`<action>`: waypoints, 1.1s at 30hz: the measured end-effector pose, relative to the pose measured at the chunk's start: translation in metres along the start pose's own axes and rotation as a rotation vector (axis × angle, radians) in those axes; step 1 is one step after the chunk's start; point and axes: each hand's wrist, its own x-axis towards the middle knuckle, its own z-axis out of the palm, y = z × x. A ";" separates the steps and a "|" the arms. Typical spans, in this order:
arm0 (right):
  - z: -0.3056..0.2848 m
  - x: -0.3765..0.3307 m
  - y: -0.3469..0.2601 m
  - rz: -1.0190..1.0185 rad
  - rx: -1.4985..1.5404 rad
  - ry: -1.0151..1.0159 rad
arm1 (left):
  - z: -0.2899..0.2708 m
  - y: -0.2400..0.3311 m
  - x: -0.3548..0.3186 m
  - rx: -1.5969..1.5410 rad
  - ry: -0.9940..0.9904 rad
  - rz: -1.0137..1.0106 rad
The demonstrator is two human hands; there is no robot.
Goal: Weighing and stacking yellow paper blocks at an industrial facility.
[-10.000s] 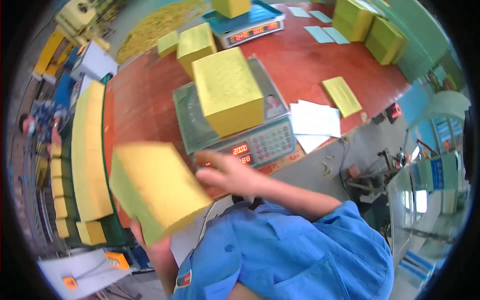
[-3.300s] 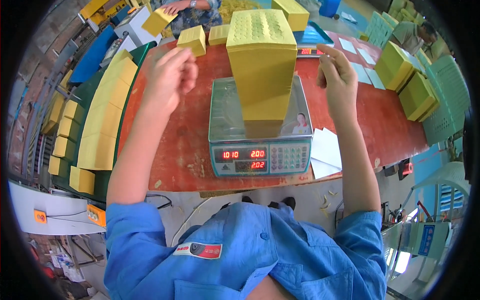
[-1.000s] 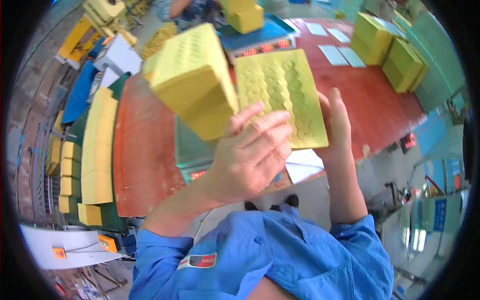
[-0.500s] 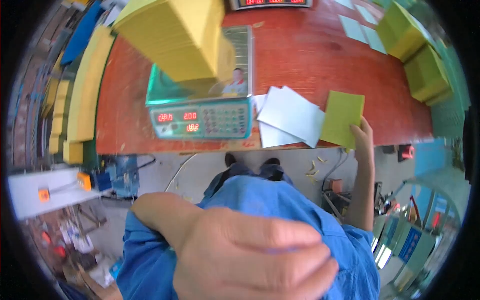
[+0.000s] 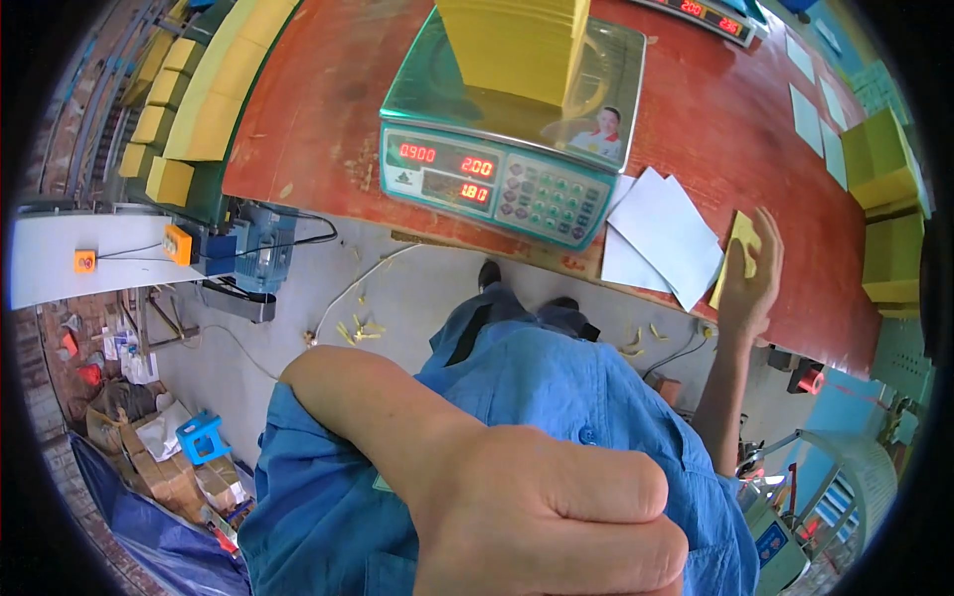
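Close to the camera, in front of my blue shirt, my left hand is closed with its fingers curled. Its palm side is hidden, so what it holds, if anything, cannot be made out. At the table's front edge on the right, my right hand has its fingers stretched upward and its thumb apart. It is beside a yellow sheet or pad, partly covering it; firm contact cannot be told. Several overlapping white sheets lie just left of that. Further left, a tall yellow paper stack stands on a teal digital scale with a lit red display.
The red table carries yellow stacks and pale sheets at right. A second scale stands at the back. Yellow blocks line the left side. Below are a cable, a motor and a blue stool.
The view has turned, putting the scale and sheets further right. My right hand's fingers have straightened by the yellow sheet, which shows less. My left hand appears slightly lower and further right, still closed.
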 end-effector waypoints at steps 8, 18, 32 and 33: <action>0.065 0.038 -0.111 -0.068 0.270 -0.024 | -0.067 -0.047 0.022 -0.130 -0.090 0.308; 0.210 0.212 -0.084 0.199 0.976 -0.154 | -0.159 -0.217 0.127 -0.089 -0.215 -0.649; 0.184 0.139 -0.158 0.508 1.195 -0.332 | -0.137 -0.246 0.186 -0.240 -0.893 -1.422; 0.185 0.131 -0.147 0.435 1.093 -0.284 | -0.138 -0.240 0.182 -0.244 -0.922 -1.427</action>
